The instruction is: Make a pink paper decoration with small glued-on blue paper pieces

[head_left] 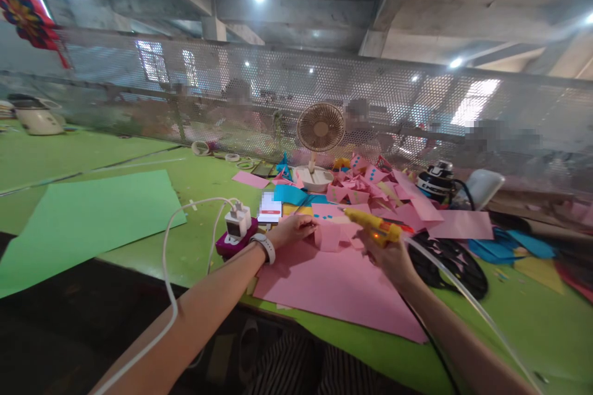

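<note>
Nearest the camera, two bare forearms are stretched out over a green work surface [139, 173], on which a large pale-green paper sheet [88, 222] is laid at the far left. A white charger block [238, 222] is seated on a magenta power strip [234, 245], and a white cable [169, 271] is draped from it across the left arm. The left hand [291, 229], with a white wristband behind it, is pressed on a small folded pink paper piece [330, 236], its fingers curled lightly onto the piece's edge rather than clenched. That piece is set on a wide pink paper sheet [333, 284]. Behind it a small beige desk fan [319, 136] is seen among a heap of pink and blue paper cut-outs [370, 188]. The right hand [391, 256] is wrapped firmly around a yellow hot glue gun [373, 225], whose nozzle is aimed at the folded piece, just beside the left fingertips. A burn is judged likely if the nozzle or fresh glue is allowed against those fingertips, and stray glue could be dripped onto the sheet beneath. A clear tube or glue stick is trailed from the gun along the right arm; snagging it could jerk the nozzle off its mark.
</note>
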Tool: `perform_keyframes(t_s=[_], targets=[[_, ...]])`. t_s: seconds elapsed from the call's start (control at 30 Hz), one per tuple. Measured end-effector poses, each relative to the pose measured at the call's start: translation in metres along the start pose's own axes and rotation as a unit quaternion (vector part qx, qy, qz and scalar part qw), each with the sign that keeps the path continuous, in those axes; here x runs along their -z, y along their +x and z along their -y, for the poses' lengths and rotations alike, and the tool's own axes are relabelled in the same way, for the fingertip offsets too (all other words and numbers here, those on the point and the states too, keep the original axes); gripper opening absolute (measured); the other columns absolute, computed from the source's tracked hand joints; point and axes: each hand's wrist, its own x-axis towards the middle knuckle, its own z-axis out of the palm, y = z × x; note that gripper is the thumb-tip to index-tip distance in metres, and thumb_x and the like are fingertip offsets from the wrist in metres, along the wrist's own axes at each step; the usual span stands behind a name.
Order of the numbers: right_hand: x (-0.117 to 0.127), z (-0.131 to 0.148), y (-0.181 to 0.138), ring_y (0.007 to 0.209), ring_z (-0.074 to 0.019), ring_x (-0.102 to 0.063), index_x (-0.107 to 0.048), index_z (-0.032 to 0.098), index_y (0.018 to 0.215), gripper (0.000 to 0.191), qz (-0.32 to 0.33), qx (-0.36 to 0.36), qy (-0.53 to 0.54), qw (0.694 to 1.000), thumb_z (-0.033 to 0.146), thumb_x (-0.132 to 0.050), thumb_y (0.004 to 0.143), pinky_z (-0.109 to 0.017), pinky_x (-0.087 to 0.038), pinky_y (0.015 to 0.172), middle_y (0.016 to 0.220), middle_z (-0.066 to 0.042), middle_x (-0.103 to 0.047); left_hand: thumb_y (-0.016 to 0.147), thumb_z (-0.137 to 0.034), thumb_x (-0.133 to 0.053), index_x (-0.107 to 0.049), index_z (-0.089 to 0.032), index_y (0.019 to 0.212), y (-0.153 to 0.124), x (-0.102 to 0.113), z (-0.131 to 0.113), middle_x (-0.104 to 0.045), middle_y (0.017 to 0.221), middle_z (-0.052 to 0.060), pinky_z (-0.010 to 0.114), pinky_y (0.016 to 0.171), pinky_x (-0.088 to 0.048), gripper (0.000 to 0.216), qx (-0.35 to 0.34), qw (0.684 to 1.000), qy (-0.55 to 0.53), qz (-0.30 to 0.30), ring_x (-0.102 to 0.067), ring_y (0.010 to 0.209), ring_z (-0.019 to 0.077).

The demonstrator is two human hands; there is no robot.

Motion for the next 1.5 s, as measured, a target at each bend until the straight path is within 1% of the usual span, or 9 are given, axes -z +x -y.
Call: perform_keyframes(t_s=[0.1,0.23,0.33,0.53,0.67,0.83,1.03,1.37,1.5], targets=[[0.016,0.013,0.011,0.04,-0.0085,-0.051,-0.064,0.018,0.081,0.027,-0.064,-0.022,0.084,0.994,0.041,-0.069,0.068,-0.017,-0.04,0.035,0.053,0.002,-0.06,0.086,-0.026,-0.045,-0.063,-0.014,0.093,-0.002,0.0,-0.001,-0.063,0.085,0.004,0.025,0.07,-0.043,0.022,0.0,1.0,-0.006,-0.001,-0.055,0.076,0.0152],[0.053,0.018,0.028,0.051,-0.0128,-0.062,-0.059,0.02,0.086,0.021,-0.112,-0.152,0.177,0.966,0.035,-0.067,0.073,-0.019,-0.048,0.04,0.062,0.001,-0.066,0.086,-0.026,-0.045,-0.061,-0.015,0.096,-0.004,0.002,-0.006,-0.064,0.093,0.006,0.026,0.077,-0.044,0.022,0.006,0.999,-0.031,0.009,-0.057,0.085,0.0159],[0.089,0.009,0.033,0.051,-0.0147,-0.065,-0.058,0.017,0.087,0.016,-0.094,-0.226,0.165,0.955,0.023,-0.066,0.075,-0.02,-0.051,0.041,0.061,-0.002,-0.068,0.086,-0.027,-0.046,-0.061,-0.016,0.099,-0.005,0.004,-0.009,-0.064,0.095,0.006,0.027,0.078,-0.044,0.023,0.016,0.999,-0.037,0.006,-0.058,0.087,0.0161],[0.164,-0.015,0.026,0.055,-0.0168,-0.067,-0.058,0.016,0.092,0.019,-0.102,-0.244,0.08,0.961,0.017,-0.067,0.075,-0.022,-0.055,0.046,0.07,-0.006,-0.071,0.086,-0.032,-0.045,-0.061,-0.017,0.095,-0.005,0.008,-0.011,-0.064,0.092,0.005,0.027,0.075,-0.045,0.023,0.024,0.999,-0.031,0.011,-0.058,0.083,0.0163],[0.193,-0.021,0.024,0.059,-0.0173,-0.069,-0.06,0.016,0.09,0.017,-0.113,-0.269,0.063,0.955,0.015,-0.066,0.074,-0.021,-0.056,0.049,0.07,-0.006,-0.071,0.086,-0.033,-0.044,-0.061,-0.017,0.095,-0.004,0.01,-0.012,-0.064,0.093,0.004,0.027,0.076,-0.044,0.025,0.027,0.999,-0.039,0.027,-0.058,0.085,0.0169],[0.204,-0.025,0.021,0.06,-0.016,-0.069,-0.062,0.018,0.087,0.01,-0.115,-0.276,0.083,0.951,0.019,-0.062,0.077,-0.021,-0.057,0.054,0.07,-0.004,-0.072,0.087,-0.035,-0.043,-0.06,-0.018,0.096,-0.005,0.012,-0.014,-0.064,0.094,0.004,0.026,0.074,-0.044,0.026,0.054,0.997,-0.042,0.037,-0.057,0.083,0.0164],[0.204,-0.029,0.017,0.053,-0.015,-0.066,-0.061,0.016,0.08,0.012,-0.09,-0.285,0.041,0.953,0.018,-0.068,0.071,-0.02,-0.054,0.047,0.067,-0.005,-0.07,0.087,-0.037,-0.041,-0.059,-0.018,0.097,-0.005,0.014,-0.018,-0.063,0.09,0.003,0.026,0.072,-0.044,0.028,0.072,0.995,-0.035,0.055,-0.057,0.081,0.0164],[0.217,-0.026,0.021,0.042,-0.0169,-0.061,-0.063,0.016,0.068,0.021,-0.104,-0.274,-0.199,0.935,0.032,-0.075,0.061,-0.021,-0.045,0.035,0.053,-0.004,-0.066,0.087,-0.032,-0.041,-0.059,-0.02,0.1,-0.007,0.015,-0.028,-0.065,0.094,0.003,0.025,0.073,-0.043,0.025,0.07,0.995,-0.024,0.067,-0.058,0.084,0.0161],[0.212,-0.021,0.017,0.043,-0.0147,-0.058,-0.065,0.017,0.068,0.022,-0.116,-0.261,-0.201,0.937,0.035,-0.074,0.058,-0.021,-0.043,0.037,0.055,-0.002,-0.066,0.087,-0.03,-0.042,-0.06,-0.02,0.1,-0.006,0.014,-0.027,-0.065,0.098,0.003,0.025,0.075,-0.043,0.024,0.068,0.995,-0.021,0.072,-0.059,0.086,0.0167]])
